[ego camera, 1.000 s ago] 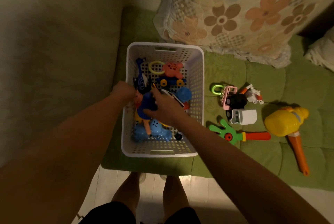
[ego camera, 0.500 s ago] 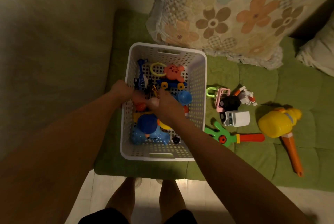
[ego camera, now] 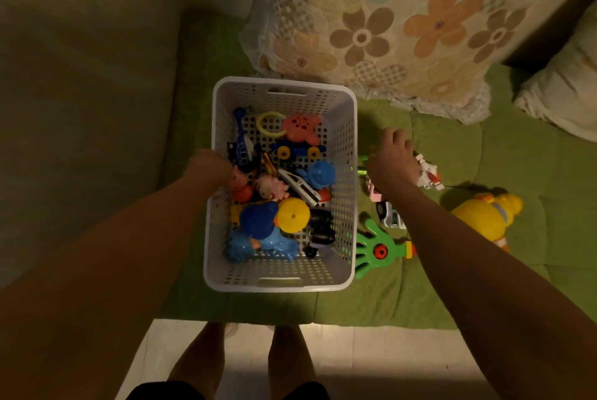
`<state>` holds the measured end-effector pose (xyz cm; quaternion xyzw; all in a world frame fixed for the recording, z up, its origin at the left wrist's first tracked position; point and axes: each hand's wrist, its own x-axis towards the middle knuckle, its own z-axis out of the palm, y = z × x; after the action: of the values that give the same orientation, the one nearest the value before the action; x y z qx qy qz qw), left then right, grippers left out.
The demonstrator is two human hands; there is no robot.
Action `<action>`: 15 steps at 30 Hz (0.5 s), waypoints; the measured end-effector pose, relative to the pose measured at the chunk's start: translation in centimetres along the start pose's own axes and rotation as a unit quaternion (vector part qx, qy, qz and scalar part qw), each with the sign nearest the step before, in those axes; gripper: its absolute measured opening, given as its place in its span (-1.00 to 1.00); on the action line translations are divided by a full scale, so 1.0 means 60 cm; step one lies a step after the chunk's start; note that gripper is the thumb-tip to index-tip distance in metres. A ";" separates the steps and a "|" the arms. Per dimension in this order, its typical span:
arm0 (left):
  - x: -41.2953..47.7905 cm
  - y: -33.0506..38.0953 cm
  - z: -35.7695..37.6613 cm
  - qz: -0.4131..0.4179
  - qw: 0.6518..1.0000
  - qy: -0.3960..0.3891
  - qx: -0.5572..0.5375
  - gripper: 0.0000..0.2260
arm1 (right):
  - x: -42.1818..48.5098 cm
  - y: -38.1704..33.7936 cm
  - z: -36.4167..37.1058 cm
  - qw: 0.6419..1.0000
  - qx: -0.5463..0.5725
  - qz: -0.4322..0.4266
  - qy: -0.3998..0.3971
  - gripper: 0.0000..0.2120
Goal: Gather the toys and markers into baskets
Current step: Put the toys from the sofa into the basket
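Left hand is clamped over the left rim of the white basket, with the fingers tucked inside so not much of them can be seen. Right hand is kept loose with nothing held, fingers relaxed and pointed away, above the little pile of toys just right of the basket. Whether anything is being touched there can't be told from this angle.

The basket is parked on a green quilted blanket and it's pretty well loaded:
- an orange turtle-ish toy, a yellow ring and a blue skateboard with yellow wheels at the far end
- a pink pig figure right beside the left hand
- a yellow disc and a blue figure toward the near end

Out on the blanket:
- a white-and-red robot toy just right of the right hand
- a pink toy and a white vehicle, both partly hidden by the right forearm
- a green hand-shaped clapper just beside the basket's near right corner
- a yellow hammer farther right

Any print on the toys is too blurry to be read. A floral pillow is propped beyond the basket.
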<state>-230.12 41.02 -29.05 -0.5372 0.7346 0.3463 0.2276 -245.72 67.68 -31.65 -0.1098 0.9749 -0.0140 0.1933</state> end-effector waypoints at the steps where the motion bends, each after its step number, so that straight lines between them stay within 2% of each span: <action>1: 0.004 0.001 0.003 0.002 1.000 0.008 -0.003 -0.66 | 0.001 0.002 0.008 0.999 -0.032 -0.017 -0.029 -0.41; 5: 0.011 0.000 0.011 -0.008 0.999 0.004 0.039 -0.78 | 0.016 -0.004 0.031 0.986 -0.116 -0.083 -0.090 -0.25; 8: 0.023 -0.006 0.013 -0.006 0.999 -0.006 0.032 -0.85 | 0.030 -0.012 0.049 0.973 -0.176 -0.107 -0.109 -0.25; 15: 0.025 -0.008 0.015 -0.032 0.999 0.009 -0.006 -0.64 | 0.031 0.004 0.098 0.974 -0.189 -0.087 -0.087 -0.41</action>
<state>-230.18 40.64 -30.82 -0.5648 0.7172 0.3385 0.2282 -245.21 67.59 -37.81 -0.2298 0.9258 0.1637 0.2514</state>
